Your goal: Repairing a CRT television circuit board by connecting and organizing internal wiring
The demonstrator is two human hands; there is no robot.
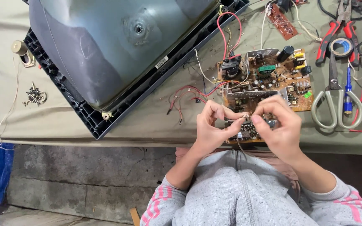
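Both hands pinching sm. component

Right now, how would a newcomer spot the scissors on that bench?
Start at the brown circuit board in front of the hands, then look right. The scissors lie there, grey loop handles toward the person. Unlike the red-handled pliers above, they are plain grey.
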